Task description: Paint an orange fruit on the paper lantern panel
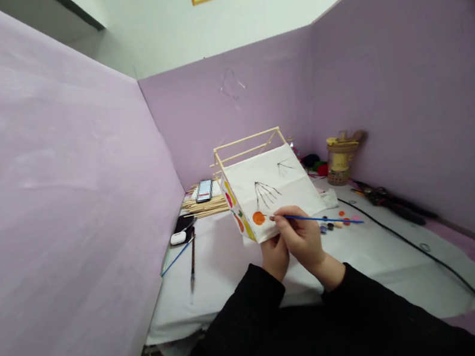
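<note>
A box-shaped lantern (272,187) of thin wooden sticks and white paper is tilted up above the table. My left hand (275,255) is closed on its lower near corner and holds it. The paper face toward me bears black branch lines and an orange spot (259,218); the left face shows coloured shapes. My right hand (301,236) pinches a thin blue paintbrush (322,218), whose tip touches the paper beside the orange spot.
White cloth (368,253) covers the table between purple partition walls. Left lie a bundle of sticks (206,206), a phone (204,190), an earbud case (178,237) and two brushes (192,264). Small paint pots (334,224), a jar (340,161), pliers (377,196) and a black cable (433,259) are right.
</note>
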A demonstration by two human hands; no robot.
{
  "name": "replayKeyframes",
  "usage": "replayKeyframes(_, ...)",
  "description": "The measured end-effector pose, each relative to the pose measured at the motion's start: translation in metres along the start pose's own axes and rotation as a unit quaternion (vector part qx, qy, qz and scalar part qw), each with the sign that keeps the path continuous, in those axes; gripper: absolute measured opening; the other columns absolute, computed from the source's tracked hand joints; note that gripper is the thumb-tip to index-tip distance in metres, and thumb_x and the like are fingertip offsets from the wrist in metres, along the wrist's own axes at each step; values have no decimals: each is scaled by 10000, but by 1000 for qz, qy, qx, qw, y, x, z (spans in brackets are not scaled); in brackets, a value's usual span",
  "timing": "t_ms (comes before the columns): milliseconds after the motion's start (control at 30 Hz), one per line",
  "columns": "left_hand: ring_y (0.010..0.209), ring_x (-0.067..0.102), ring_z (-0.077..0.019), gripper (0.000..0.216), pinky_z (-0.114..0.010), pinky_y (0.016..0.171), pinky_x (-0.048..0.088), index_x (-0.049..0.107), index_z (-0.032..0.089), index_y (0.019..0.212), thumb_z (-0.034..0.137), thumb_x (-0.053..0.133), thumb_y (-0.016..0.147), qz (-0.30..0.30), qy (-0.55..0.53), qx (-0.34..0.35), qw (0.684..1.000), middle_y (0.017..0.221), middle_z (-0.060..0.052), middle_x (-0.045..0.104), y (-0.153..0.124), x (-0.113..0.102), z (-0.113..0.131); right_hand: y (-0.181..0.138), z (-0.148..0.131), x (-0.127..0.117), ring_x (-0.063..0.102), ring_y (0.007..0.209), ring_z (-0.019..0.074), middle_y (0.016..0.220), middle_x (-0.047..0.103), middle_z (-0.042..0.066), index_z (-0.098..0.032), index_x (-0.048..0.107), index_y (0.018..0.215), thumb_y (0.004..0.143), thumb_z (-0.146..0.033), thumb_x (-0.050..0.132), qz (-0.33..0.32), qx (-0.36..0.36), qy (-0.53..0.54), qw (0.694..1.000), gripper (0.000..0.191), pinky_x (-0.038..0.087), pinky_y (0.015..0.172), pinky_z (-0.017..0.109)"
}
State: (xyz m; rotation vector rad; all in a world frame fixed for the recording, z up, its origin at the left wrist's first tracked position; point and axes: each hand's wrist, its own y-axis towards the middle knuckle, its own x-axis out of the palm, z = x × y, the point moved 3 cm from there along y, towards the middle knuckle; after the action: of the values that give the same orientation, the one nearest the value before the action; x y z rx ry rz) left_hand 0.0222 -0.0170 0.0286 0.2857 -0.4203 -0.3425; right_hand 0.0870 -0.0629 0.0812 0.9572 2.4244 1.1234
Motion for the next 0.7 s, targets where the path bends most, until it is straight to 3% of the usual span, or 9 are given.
replayKeyframes(167, 1234, 513, -297, 390, -453, 1093, 330, 662, 197, 1058, 395, 709, 725, -5, 0, 4, 1000, 1211, -94, 654, 0, 0, -3, -1, 0, -4, 635, 762, 171, 819, 658, 28, -213, 628, 883, 825, -209, 562, 21, -17, 14, 1000, 88, 522, 694, 302)
replayKeyframes(333, 1202, 540, -288, 373, -444, 1073, 356, 661, 192, 1047, 370, 711, 723, -3, -21, 4, 1000, 1183, -92, 666, 1, -1, -5, -2, -2, -4, 637, 752, 179, 809, 654, 30, -214, 620, 916, 849, -217, 502, -8, -28, 12, 999, 135, 527, 691, 319)
replayKeyframes(533, 1119, 591, -299, 291, -462, 1056, 371, 690, 167, 874, 304, 774, 631, 21, -44, -50, 998, 1018, -92, 719, -1, 0, -2, -5, -1, -1, 650, 707, 166, 789, 627, 10, -222, 551, 860, 804, -173, 536, 17, -16, -8, 1000, 75, 529, 640, 296)
replayKeyframes(700, 1080, 612, -284, 370, -447, 1031, 402, 677, 173, 954, 336, 764, 634, 8, -54, -43, 998, 1048, -90, 710, -1, 1, -2, -5, -3, 0, 648, 692, 160, 760, 627, 5, -222, 550, 820, 795, -161, 527, 9, -18, -28, 999, 70, 522, 626, 284)
